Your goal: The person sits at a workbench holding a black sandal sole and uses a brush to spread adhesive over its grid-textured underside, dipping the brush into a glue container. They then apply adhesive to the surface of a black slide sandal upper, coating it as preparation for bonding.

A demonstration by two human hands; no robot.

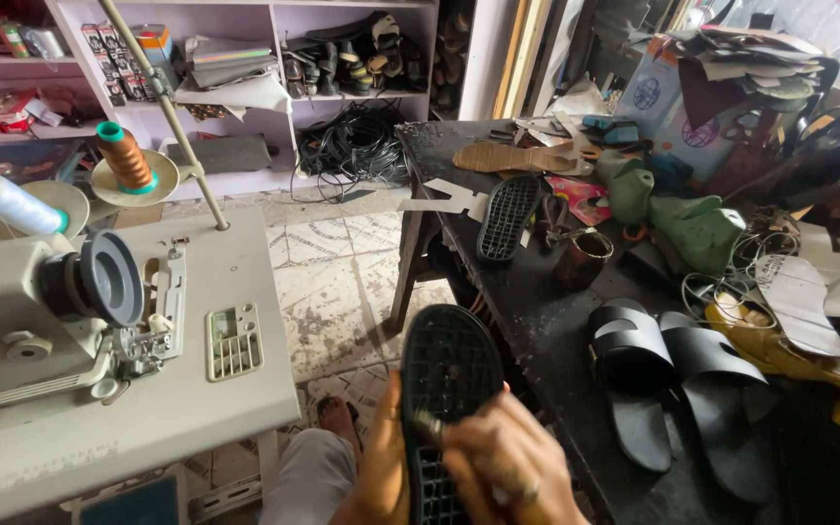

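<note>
Cluttered and dim, the cobbler's workshop is crowding in around a dark workbench (556,331) on one side and a pale sewing table (196,408) on the other, with patterned floor tiles showing between them.

Low in the head view, a black shoe sole (447,384) is standing nearly upright off the near edge of the workbench, its gridded underside facing the camera. The left hand (384,476) is cupping it from behind along its left edge, fingers pressed together against the rubber. The right hand (509,465) is curling over the lower part of the sole, fingertips pinching a small metal tool (427,424) against the grid; what kind of tool it is I cannot tell. A ring is sitting on one finger of that hand.

Just to the right, near the bench's front edge, a pair of black strapped sandals (678,389) is lying side by side. Farther back along the left edge of the bench, a second black sole (507,216) is resting grid-up, with a tan insole (517,157) beyond it. A small dark tin (585,258) is sitting between them and two green shoe lasts (682,219).

On the sewing table, a grey sewing machine (41,311) is occupying the left part, with a white thread cone (7,201) and a brown one (125,156) standing behind it. Against the far wall, shelves (274,58) are holding shoes and boxes.
</note>
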